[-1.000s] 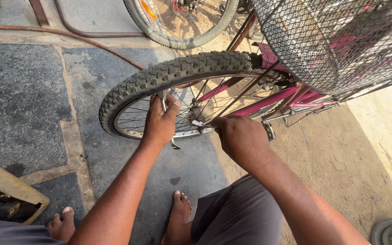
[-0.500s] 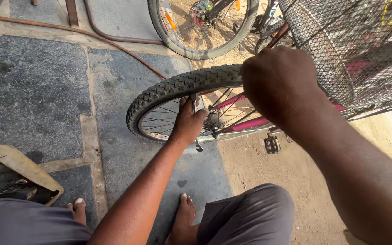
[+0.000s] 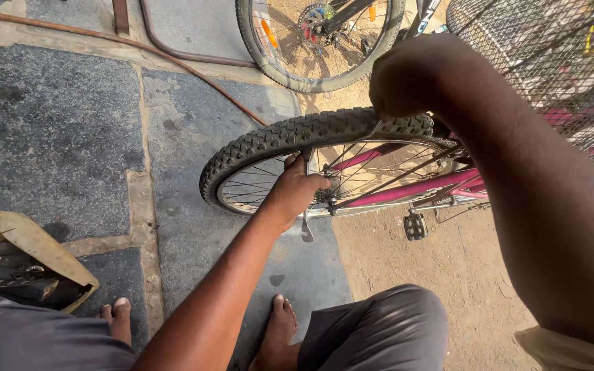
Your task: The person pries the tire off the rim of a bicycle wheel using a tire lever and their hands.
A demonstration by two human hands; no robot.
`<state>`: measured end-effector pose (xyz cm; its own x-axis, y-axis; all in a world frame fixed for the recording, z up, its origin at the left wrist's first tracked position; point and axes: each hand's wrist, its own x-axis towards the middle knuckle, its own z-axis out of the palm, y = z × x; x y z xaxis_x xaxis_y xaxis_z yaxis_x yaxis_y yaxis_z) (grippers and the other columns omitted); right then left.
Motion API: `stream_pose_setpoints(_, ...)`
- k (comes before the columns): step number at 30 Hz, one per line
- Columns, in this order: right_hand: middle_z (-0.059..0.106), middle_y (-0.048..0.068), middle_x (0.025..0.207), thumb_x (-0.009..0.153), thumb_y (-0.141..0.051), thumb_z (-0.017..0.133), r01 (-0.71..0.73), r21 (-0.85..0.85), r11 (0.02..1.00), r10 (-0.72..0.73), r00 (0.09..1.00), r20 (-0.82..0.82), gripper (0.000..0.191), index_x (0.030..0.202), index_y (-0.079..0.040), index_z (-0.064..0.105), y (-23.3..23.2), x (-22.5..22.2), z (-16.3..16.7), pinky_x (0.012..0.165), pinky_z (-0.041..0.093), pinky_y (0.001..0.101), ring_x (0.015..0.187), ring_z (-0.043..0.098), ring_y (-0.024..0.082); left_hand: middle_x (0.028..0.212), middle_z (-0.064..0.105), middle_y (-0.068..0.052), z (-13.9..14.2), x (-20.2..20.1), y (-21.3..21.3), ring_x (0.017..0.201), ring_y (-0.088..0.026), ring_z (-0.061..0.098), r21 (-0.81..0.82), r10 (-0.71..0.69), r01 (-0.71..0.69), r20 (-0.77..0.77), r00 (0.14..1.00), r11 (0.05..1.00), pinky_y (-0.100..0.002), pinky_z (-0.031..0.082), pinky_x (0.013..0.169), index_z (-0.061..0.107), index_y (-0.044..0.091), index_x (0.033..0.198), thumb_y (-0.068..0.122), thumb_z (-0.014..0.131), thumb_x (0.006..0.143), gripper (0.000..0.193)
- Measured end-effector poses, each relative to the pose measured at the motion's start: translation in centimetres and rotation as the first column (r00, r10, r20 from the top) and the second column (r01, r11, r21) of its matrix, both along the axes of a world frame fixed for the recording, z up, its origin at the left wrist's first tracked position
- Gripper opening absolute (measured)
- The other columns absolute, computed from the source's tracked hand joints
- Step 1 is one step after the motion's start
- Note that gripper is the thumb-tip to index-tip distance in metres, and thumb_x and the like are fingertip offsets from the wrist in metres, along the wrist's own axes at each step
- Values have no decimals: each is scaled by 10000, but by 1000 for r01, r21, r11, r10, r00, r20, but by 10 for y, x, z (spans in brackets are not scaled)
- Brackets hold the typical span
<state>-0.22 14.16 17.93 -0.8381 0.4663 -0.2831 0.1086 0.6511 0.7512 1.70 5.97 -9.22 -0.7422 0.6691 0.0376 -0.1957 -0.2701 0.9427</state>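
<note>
I see the knobby tyre (image 3: 290,137) of the pink bicycle's wheel upright over the stone floor (image 3: 56,124). My left hand (image 3: 298,189) fingers wrap a metal lever (image 3: 306,223) at its rim; right hand (image 3: 407,75) fingers pinch the tread.

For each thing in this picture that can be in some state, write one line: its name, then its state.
Left hand: gripping a metal lever at the wheel rim.
Right hand: closed over the top of the knobbly tyre.
Pink bicycle: standing, wheel on the ground.
Second wheel: upright behind.
Tool bag: open, tools inside.
Hose: lying across the paving.
Pedal: hanging free.
</note>
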Motion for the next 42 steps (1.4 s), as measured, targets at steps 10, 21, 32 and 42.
stream_pose_setpoints(10,758,82,943,930,-39,540,-56,69,996,49,993,105,251,880,-125,770,-5,5,0,749,583,384,793,747,203,1186,628,-71,9,2,-10,1041,-181,578,210,-232,174,298,926,962,-339,465,948,615,44,1323,90,618,739,585)
stream_pose_setpoints(21,725,36,780,971,-208,596,-352,102,931,366,881,-301,192,897,-212,773,-20,94,-37,523,549,396,678,713,243,1275,473,-93,10,4,-13,1207,-209,503,161,-132,100,205,970,982,-350,423,1036,603,14,1311,95,596,726,591)
stream_pose_setpoints(32,763,32,1001,999,-232,570,-87,-44,995,87,996,10,230,1007,-238,799,-10,38,-3,743,602,448,903,724,253,1295,494,-126,15,-3,-16,1215,-239,530,-17,-140,142,94,986,990,-352,458,1009,622,47,1289,102,606,691,601)
stream_pose_setpoints(42,759,55,878,1030,-287,567,-89,39,995,86,994,62,249,918,-180,763,6,25,-18,633,575,385,781,744,223,1260,521,-185,4,-1,-6,1097,-225,534,175,-206,160,292,934,972,-329,454,951,649,-1,1207,87,605,730,488)
